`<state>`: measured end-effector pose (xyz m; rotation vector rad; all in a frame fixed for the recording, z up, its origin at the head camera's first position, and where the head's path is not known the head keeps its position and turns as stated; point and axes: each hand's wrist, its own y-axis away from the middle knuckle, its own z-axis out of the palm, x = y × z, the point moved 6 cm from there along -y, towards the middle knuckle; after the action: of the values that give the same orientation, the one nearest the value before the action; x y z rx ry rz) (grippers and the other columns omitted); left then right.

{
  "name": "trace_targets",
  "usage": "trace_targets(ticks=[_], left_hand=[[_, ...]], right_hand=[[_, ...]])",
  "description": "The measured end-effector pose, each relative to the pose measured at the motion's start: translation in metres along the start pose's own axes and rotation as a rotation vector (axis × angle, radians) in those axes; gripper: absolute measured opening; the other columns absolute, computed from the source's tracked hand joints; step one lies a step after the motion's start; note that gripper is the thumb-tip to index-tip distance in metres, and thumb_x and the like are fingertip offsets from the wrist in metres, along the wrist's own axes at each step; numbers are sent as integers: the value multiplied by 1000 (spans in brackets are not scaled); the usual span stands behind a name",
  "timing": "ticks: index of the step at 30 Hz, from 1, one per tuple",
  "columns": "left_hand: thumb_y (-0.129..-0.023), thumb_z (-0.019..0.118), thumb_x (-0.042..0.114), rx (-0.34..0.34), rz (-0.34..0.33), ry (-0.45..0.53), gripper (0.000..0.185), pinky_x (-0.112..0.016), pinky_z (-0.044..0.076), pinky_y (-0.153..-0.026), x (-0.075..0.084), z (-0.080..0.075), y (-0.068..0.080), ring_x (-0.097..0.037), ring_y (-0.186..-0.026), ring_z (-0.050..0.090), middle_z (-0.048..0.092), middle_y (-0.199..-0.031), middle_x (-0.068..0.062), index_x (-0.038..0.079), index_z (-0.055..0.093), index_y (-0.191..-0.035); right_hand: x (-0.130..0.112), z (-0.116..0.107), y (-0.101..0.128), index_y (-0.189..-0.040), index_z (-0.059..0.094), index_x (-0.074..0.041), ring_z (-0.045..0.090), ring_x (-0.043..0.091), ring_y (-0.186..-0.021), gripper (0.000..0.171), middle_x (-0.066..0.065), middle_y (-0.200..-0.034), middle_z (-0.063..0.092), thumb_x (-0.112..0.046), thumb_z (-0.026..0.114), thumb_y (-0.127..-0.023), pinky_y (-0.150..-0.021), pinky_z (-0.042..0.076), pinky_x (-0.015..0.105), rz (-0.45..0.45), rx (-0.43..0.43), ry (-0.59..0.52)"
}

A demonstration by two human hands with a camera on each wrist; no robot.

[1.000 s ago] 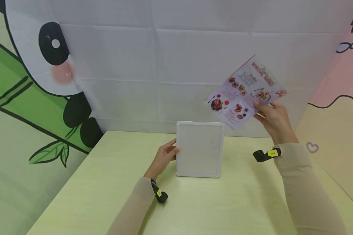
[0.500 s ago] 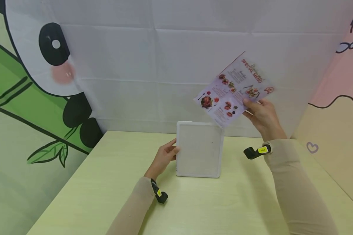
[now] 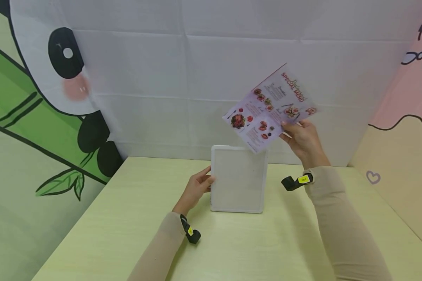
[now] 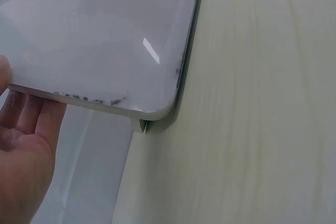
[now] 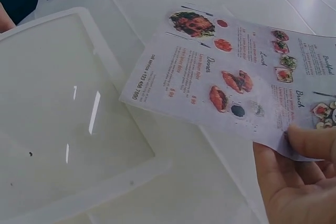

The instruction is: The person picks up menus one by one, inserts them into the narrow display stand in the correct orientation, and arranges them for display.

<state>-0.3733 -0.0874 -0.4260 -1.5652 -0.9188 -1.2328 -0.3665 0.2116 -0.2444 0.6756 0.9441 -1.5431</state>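
A white frosted display stand [image 3: 239, 178] stands upright near the middle of the pale table [image 3: 126, 234]. My left hand [image 3: 198, 186] grips its left edge, thumb in front and fingers behind, as the left wrist view shows on the stand's corner [image 4: 105, 51]. My right hand [image 3: 302, 138] pinches a printed menu sheet [image 3: 269, 108] by its lower right part, in the air above and right of the stand. In the right wrist view the menu [image 5: 236, 82] hovers over the stand's top edge [image 5: 68, 108], with my right thumb [image 5: 310, 140] on the paper.
A white cloth backdrop [image 3: 197, 78] hangs right behind the table, with a panda and bamboo print [image 3: 56, 97] on the left and a pink and cream panel [image 3: 401, 128] on the right. Black wrist cameras sit on both sleeves.
My right hand has carried the menu leftward and slightly down, nearer the stand's top right corner. The left hand and stand have not moved.
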Motion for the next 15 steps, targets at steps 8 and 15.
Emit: trace_targets(ticks=[8,15], left_hand=[[-93,61,30,2,9,-3,59,-39,57,-85,1,-1,1,-23,-101,67,63,-123,-21,18,41,-147],[-93,61,30,-3,-8,1,59,-39,57,-86,0,-2,1,-23,-102,67,63,-124,-20,20,41,-147]], right_hand=[[10,5,-6,-105,68,-9,68,17,-84,28,3,-99,71,10,65,-85,-74,58,30,-43,47,-78],[18,10,-10,-112,66,-8,68,17,-85,32,3,-102,69,9,64,-86,-74,59,29,-77,69,-84]])
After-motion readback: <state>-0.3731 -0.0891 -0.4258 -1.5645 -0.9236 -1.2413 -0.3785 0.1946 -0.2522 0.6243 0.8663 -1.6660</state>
